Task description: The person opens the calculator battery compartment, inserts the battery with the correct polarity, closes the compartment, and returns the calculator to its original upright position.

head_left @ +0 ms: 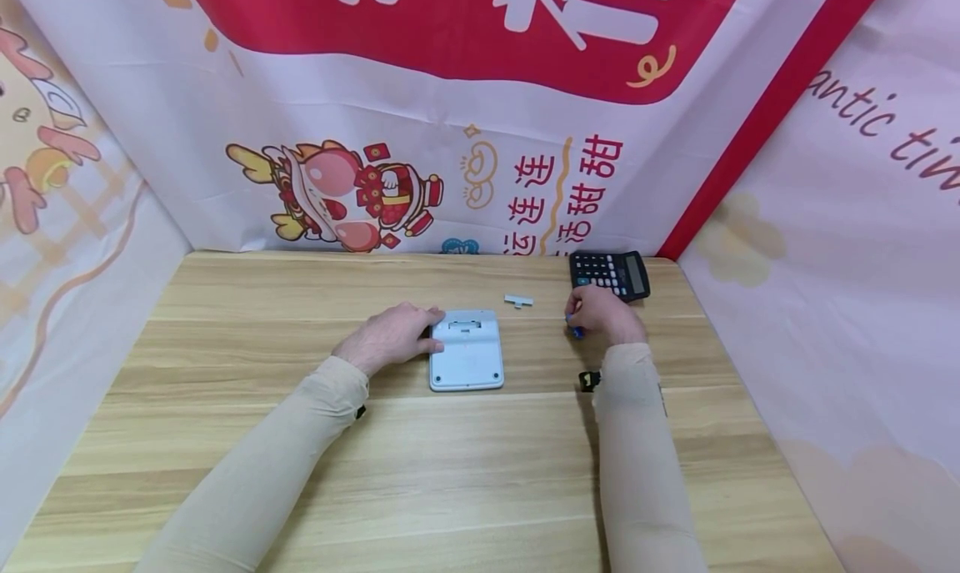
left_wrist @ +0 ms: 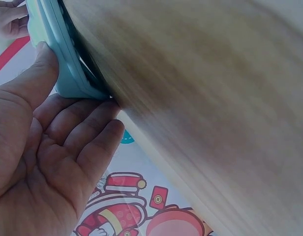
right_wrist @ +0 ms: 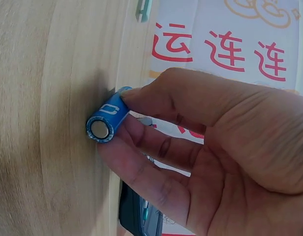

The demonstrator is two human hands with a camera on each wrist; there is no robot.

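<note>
A light-blue calculator [head_left: 468, 360] lies face down on the table, its battery compartment [head_left: 465, 326] uncovered. My left hand [head_left: 397, 335] holds it by the left edge. In the left wrist view the thumb presses on its side [left_wrist: 68, 59] and the other fingers sit at its lower corner. My right hand [head_left: 603, 313] pinches a blue battery [right_wrist: 111, 114] between thumb and fingers, close over the wood. One flat metal end of the battery faces the right wrist camera. Between the hands lies the small pale battery cover [head_left: 518, 301].
A black calculator [head_left: 633, 277] lies at the table's back right, just behind my right hand. Printed cloth [head_left: 450, 114] hangs along the back edge, with more cloth at both sides. The wooden table [head_left: 450, 481] stretches toward me between the forearms.
</note>
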